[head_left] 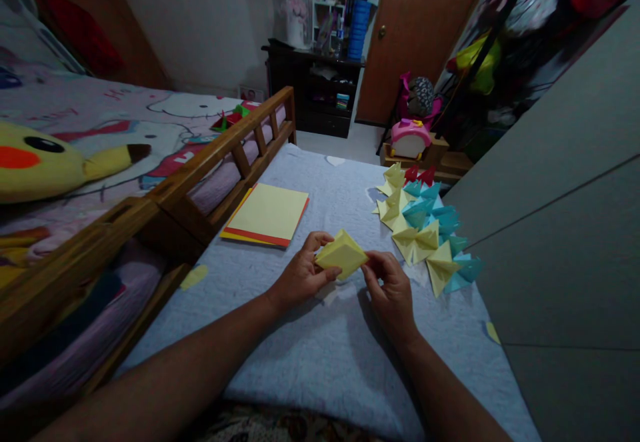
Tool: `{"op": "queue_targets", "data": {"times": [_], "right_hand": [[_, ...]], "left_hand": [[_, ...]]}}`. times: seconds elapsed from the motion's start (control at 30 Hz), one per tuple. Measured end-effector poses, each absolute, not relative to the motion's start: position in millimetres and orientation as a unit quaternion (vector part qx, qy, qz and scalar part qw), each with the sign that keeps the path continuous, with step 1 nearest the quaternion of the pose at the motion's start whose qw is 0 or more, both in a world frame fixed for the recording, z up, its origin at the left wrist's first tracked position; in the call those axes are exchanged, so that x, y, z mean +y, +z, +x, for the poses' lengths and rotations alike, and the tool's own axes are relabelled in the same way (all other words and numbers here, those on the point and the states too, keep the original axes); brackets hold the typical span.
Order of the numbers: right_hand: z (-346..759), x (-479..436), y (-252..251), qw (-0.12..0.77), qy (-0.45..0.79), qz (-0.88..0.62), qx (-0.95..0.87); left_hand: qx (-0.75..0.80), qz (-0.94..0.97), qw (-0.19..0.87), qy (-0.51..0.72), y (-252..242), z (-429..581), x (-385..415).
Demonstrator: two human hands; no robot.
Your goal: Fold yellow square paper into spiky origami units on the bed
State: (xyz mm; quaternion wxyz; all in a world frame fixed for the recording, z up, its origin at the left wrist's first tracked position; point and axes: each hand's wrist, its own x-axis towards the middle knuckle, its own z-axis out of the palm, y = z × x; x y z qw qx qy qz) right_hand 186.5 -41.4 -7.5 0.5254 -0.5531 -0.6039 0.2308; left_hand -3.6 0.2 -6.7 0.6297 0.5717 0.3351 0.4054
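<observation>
A folded yellow origami paper [342, 253], diamond-shaped, is held just above the pale blue sheet [320, 355]. My left hand [306, 270] grips it from the left, thumb below and fingers along the far side. At its right corner, my right hand [390, 290] pinches the paper between thumb and fingertips. Left of the hands lies a stack of square paper [267, 212], pale yellow on top with red and orange edges showing. To the right stand rows of folded paper pieces in yellow [416, 242], light blue [423, 212] and red [426, 175].
A wooden bed rail [220, 152] runs along the left, with a yellow plush toy [45, 165] on the bed beyond it. A grey panel [565, 229] closes off the right side. Farther back are a dark cabinet [310, 89], a pink toy [410, 139] and a wooden door [400, 35].
</observation>
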Motion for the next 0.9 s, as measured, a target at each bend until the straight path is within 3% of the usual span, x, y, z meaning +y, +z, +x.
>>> {"op": "queue_targets", "data": {"times": [0.27, 0.47, 0.9], "right_hand": [[186.7, -41.2, -7.5, 0.525, 0.231, -0.554, -0.604], [187.0, -42.1, -8.1, 0.524, 0.228, -0.55, -0.609], [182.3, -47.8, -14.3, 0.571, 0.281, -0.534, -0.557]], "left_hand": [[0.327, 0.586, 0.602, 0.433, -10.7, -4.4, -3.3], [0.334, 0.694, 0.479, 0.422, -8.4, -8.6, 0.6], [0.342, 0.774, 0.326, 0.422, -6.4, -10.7, 4.0]]}}
